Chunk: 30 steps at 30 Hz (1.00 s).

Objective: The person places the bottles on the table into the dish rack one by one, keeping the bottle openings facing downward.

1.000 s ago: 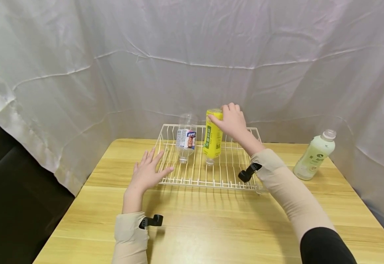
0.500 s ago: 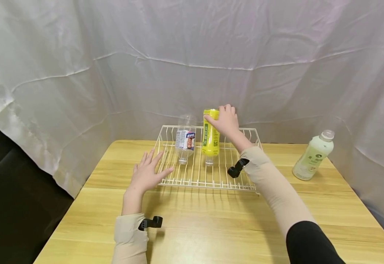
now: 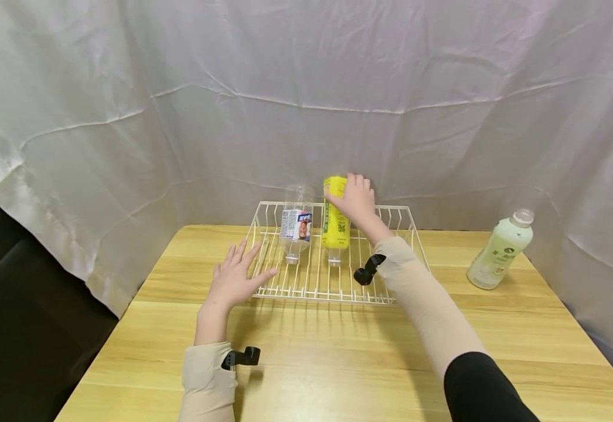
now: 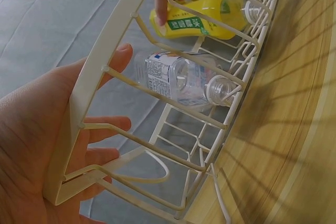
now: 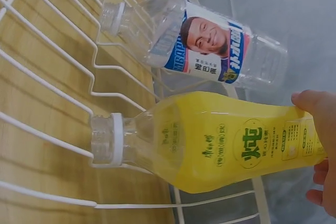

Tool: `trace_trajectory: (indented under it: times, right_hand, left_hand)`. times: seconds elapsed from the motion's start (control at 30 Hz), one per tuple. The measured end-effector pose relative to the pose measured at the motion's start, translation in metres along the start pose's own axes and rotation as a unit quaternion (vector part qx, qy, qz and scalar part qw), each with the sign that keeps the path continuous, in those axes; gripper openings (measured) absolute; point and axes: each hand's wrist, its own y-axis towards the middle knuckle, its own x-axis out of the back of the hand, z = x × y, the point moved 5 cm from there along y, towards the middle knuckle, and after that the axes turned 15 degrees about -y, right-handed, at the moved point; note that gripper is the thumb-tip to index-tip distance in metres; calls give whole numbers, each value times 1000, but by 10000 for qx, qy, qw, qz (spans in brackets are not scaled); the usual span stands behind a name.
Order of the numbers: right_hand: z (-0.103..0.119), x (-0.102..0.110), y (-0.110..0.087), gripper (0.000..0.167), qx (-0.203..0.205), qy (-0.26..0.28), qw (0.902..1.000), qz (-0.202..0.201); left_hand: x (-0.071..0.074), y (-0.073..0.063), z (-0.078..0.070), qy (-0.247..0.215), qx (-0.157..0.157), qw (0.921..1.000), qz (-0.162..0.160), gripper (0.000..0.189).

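Observation:
My right hand grips a yellow-labelled plastic bottle near its base, thumb on one side and fingers on the other. The bottle stands upside down in a white wire rack, its capless neck down among the wires. To its left, a clear bottle with a printed label also leans neck-down in the rack. At the rack's left side is my left hand, its fingers spread and fairly straight. In the left wrist view, that hand rests against the rack's outer rail.
A pale green bottle stands on the wooden table to the right of the rack. Grey cloth hangs behind the table and along its sides. Something black lies beyond the left edge.
My right hand and forearm have shifted left and slightly down with the yellow bottle, which now sits more upright, nearer the clear bottle. The left hand stays in place.

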Motion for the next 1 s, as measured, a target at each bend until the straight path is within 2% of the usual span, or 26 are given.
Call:
trace_trajectory:
  times: [0.27, 0.73, 1.0]
  right_hand:
    - [-3, -10, 2, 96, -65, 152, 9998, 105]
    - [-5, -8, 1, 100, 23, 151, 9995, 284]
    - [-9, -6, 0, 102, 8, 344, 9988, 351]
  left_hand:
    - [0, 0, -2, -83, -24, 10000, -32, 82]
    - [2, -1, -3, -114, 12, 9999, -18, 82]
    - [2, 0, -7, -131, -24, 9999, 0, 83]
